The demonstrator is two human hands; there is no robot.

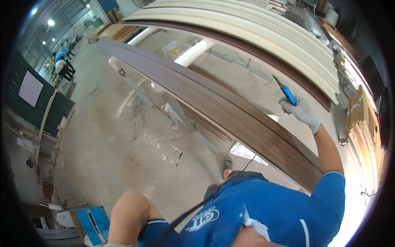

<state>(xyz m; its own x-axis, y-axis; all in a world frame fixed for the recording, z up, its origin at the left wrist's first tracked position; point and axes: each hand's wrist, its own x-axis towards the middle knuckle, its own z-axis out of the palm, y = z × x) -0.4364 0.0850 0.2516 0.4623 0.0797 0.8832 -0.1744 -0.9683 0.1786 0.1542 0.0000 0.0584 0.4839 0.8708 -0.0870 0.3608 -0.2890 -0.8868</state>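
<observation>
My right hand [303,113], in a pale grey glove, is closed around a blue utility knife [289,95]. The knife points up and away to the left, its blade out past the handle. It is held above the gap between a long dark brown wood-grain panel [205,96] and the stack of pale strips beyond. The panel runs from far left to near right in front of me, and the knife is apart from it. Of my left hand [116,245] only a sliver of glove shows at the lower edge, below the bent arm; its fingers are out of the picture.
Long pale strips [255,31] are stacked beyond the panel, with a dark brown strip [247,55] along their near side. White-wrapped supports [194,52] stand between. Boards [362,133] lean at the right. A blue box [92,224] sits lower left. People [63,66] are far off.
</observation>
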